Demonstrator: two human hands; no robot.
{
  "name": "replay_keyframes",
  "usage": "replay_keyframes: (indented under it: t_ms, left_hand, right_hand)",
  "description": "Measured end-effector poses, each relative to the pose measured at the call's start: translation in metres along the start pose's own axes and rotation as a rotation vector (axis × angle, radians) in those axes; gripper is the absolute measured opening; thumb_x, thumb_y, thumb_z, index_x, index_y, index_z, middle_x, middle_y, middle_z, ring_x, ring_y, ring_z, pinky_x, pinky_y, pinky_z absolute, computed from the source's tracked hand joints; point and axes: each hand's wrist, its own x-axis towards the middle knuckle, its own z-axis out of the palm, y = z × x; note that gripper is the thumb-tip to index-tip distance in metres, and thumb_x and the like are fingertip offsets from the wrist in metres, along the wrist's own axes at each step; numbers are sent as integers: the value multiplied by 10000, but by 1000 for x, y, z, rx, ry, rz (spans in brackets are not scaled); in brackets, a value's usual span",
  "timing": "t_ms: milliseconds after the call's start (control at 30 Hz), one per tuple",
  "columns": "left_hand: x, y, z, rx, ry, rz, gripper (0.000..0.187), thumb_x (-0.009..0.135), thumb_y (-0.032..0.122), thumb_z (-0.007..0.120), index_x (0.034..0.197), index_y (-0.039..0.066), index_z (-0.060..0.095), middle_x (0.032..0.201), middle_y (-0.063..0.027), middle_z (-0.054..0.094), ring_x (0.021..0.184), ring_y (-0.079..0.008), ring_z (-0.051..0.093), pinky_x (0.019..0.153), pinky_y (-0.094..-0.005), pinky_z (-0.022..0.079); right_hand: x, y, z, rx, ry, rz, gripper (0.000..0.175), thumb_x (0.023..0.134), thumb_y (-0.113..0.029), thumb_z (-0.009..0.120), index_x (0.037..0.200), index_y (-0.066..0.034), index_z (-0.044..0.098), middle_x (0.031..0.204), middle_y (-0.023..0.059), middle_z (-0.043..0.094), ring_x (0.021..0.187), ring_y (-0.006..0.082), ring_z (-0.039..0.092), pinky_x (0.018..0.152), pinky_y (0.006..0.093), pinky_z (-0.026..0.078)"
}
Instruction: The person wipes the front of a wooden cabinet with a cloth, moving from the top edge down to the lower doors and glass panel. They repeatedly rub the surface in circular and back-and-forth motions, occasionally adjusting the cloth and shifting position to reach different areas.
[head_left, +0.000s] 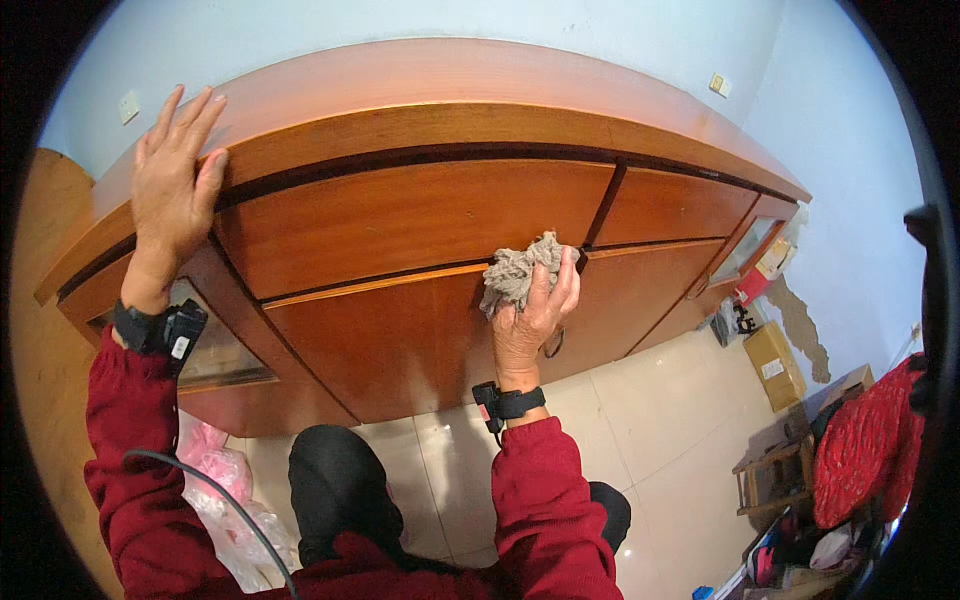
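A long reddish-brown wooden cabinet (442, 217) stands against the wall before me. My right hand (529, 322) presses a crumpled grey cloth (517, 276) to its front, at the seam between a drawer front (420, 217) and the door (390, 337) below. The cloth hides that part of the seam. Up at the left, my left hand (172, 176) rests with fingers apart on the edge of the cabinet top (450, 75), holding nothing. Below it is a glass-paned door (217, 345). A black strap with a small device circles each wrist.
Pink and clear plastic bags (225, 480) lie on the tiled floor (645, 420) at lower left. Along the right wall are a cardboard box (775, 366), a small wooden stool (772, 472) and a red cloth (862, 442). A dark cable (225, 499) hangs near my left arm.
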Motion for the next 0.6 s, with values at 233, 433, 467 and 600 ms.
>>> replay_keyframes:
  t_ms: [233, 433, 467, 600]
  left_hand:
    - [1, 1, -2, -23, 20, 25, 479, 1017, 406, 398, 1401, 147, 518, 1449, -80, 502, 1416, -291, 354, 1112, -448, 296]
    - [2, -2, 2, -15, 11, 33, 468, 1016, 393, 411, 1386, 132, 527, 1433, -85, 517, 1409, -293, 364, 1111, -445, 299]
    - [1, -3, 3, -18, 7, 19, 467, 1015, 393, 412, 1384, 130, 530, 1429, -84, 521, 1408, -290, 367, 1112, -446, 299]
    - [0, -6, 8, -39, -15, -1, 462, 1015, 386, 415, 1377, 126, 536, 1418, -84, 532, 1404, -279, 374, 1117, -447, 297]
  right_hand:
    - [-78, 21, 12, -70, -25, 342, 621, 698, 95, 643, 1282, 62, 436, 1518, 225, 248, 1329, 470, 307, 1066, 570, 363]
    - [-50, 13, -18, 145, -125, 688, 588, 782, 15, 597, 1342, 80, 429, 1478, 254, 343, 1342, 448, 330, 1119, 513, 283]
    - [-33, 8, -21, 136, -56, 544, 581, 793, 8, 618, 1342, 60, 436, 1473, 252, 367, 1337, 440, 343, 1114, 499, 298]
    - [15, -8, -6, 74, 7, 229, 544, 728, 46, 650, 1251, 34, 502, 1509, 202, 318, 1327, 433, 322, 1100, 537, 323]
